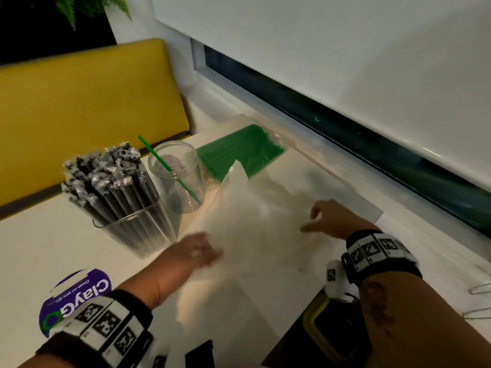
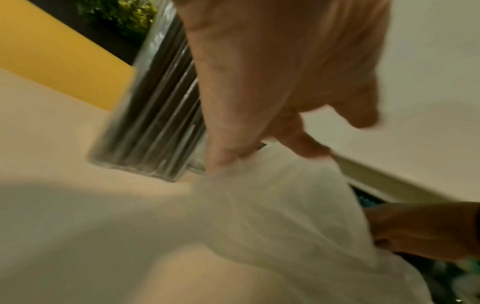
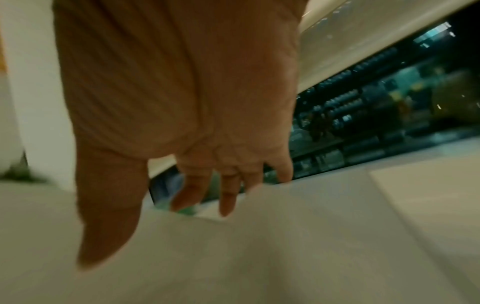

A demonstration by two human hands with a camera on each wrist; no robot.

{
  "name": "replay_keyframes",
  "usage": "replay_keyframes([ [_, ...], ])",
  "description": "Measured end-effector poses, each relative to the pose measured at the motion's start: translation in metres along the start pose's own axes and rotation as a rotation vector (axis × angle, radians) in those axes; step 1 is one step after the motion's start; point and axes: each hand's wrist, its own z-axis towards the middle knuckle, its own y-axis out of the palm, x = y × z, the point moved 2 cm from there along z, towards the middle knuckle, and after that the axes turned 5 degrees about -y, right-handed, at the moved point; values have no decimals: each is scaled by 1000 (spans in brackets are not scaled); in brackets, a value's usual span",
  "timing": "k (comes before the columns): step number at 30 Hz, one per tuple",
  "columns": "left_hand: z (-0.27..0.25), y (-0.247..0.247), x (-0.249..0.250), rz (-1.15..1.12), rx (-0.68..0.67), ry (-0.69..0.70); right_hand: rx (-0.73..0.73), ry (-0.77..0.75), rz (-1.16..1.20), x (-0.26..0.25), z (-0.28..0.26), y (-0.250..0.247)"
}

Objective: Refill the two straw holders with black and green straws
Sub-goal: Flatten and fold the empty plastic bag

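A square clear holder (image 1: 138,229) packed with wrapped black straws (image 1: 106,176) stands at the left of the table. To its right is a round clear jar (image 1: 176,179) with one green straw (image 1: 170,170) leaning in it. A pack of green straws (image 1: 239,152) lies behind the jar. A translucent white plastic bag (image 1: 260,224) is spread in the middle. My left hand (image 1: 210,254) pinches the bag's left edge between thumb and fingers (image 2: 221,148). My right hand (image 1: 310,221) holds the bag's right edge, thumb (image 3: 109,216) in front and the other fingers behind. The wrist views are blurred.
A purple ClayGo disc (image 1: 77,296) lies near the front left. A yellow bench back (image 1: 87,110) stands behind the table. A white sill and a dark window (image 1: 372,155) run along the right. A black and yellow object (image 1: 326,328) sits below the table's front right edge.
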Motion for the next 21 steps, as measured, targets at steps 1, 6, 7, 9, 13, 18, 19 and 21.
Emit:
replay_keyframes([
  [1,6,-3,10,-188,203,4,132,-20,49,-15,0,-11],
  [6,49,3,58,-323,484,104,322,-227,-142,-85,22,-5],
  [7,59,9,62,-371,415,52,253,-213,-114,-93,26,7],
  [9,71,22,58,-391,224,-122,103,-226,-42,-103,31,29],
  [13,77,43,30,-230,-41,-319,-132,-342,52,-116,27,59],
  [18,78,35,14,-57,183,-151,14,-327,380,-106,29,67],
  [19,73,33,10,-69,219,-140,84,-299,363,-100,32,63],
  [21,63,32,-2,-197,291,-150,226,-267,309,-89,36,50],
])
